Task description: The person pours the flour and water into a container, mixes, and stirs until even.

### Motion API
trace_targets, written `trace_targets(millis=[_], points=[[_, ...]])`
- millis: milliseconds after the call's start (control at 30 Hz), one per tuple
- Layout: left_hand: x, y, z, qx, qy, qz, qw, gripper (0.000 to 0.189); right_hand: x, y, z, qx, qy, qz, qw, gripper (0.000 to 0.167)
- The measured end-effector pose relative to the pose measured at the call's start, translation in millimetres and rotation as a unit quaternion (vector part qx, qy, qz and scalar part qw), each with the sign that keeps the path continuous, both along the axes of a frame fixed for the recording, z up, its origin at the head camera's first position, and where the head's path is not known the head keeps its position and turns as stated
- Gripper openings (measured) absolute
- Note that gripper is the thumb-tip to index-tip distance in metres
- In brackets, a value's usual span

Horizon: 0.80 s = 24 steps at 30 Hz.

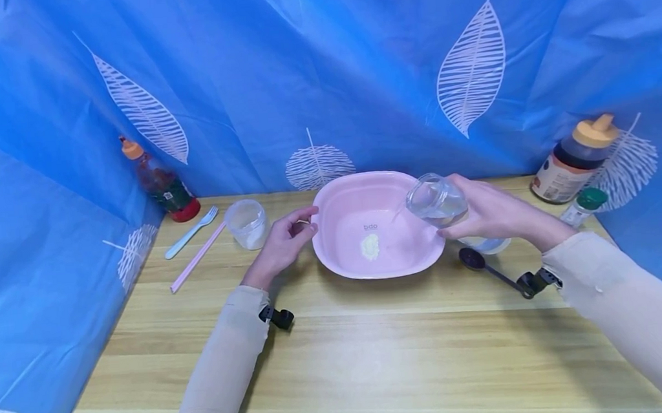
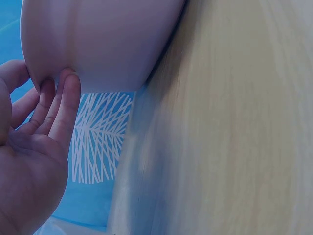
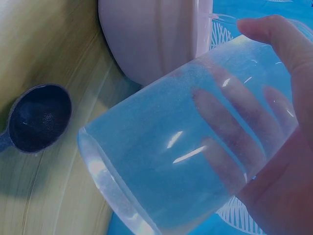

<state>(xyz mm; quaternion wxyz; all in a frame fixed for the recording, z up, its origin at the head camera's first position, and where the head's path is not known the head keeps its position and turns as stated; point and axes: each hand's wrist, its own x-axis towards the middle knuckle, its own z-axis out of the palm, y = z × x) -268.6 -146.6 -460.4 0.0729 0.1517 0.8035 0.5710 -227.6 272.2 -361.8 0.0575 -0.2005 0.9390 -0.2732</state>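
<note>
A pink basin (image 1: 347, 267) stands on the wooden table, with a small patch of pale powder (image 1: 370, 247) on its bottom. At its left rim my left hand (image 1: 284, 242) grips the edge; in the left wrist view several fingers (image 2: 68, 105) press the outer wall beneath the rim. My right hand (image 1: 477, 208) holds a clear glass (image 1: 437, 201) of clear liquid, tilted with its mouth over the basin's right side. A thin stream seems to fall from it into the basin. Through the glass wall (image 3: 161, 137) the curled fingers of that hand show.
To the left are a sauce bottle (image 1: 169, 190), blue fork (image 1: 192, 233), pink straw (image 1: 197, 258) and translucent cup (image 1: 247, 225). A black measuring spoon (image 1: 472, 259), partly hidden clear dish (image 1: 494, 245), brown bottle (image 1: 572, 161) and green-capped jar (image 1: 584, 206) are right. Blue curtain (image 1: 239, 77) hangs behind.
</note>
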Motion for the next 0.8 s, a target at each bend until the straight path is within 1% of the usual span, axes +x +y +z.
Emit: trace_targets(millis=[133, 400, 800], points=[[-0.1, -0.5, -1.3, 0.003, 0.002, 0.001, 1.0000, 0.047, -0.9, -2.1, 0.6, 0.005, -0.001, 0.000, 1.0000, 0.085], [0.5, 0.5, -0.2, 0.009, 0.001, 0.002, 1.0000, 0.045, -1.0, -3.4, 3.0, 0.012, 0.002, 0.004, 0.9999, 0.084], [-0.5, -0.2, -1.8, 0.007, 0.002, 0.000, 1.0000, 0.046, -1.9, -6.3, 7.3, 0.027, 0.008, 0.006, 0.9996, 0.082]])
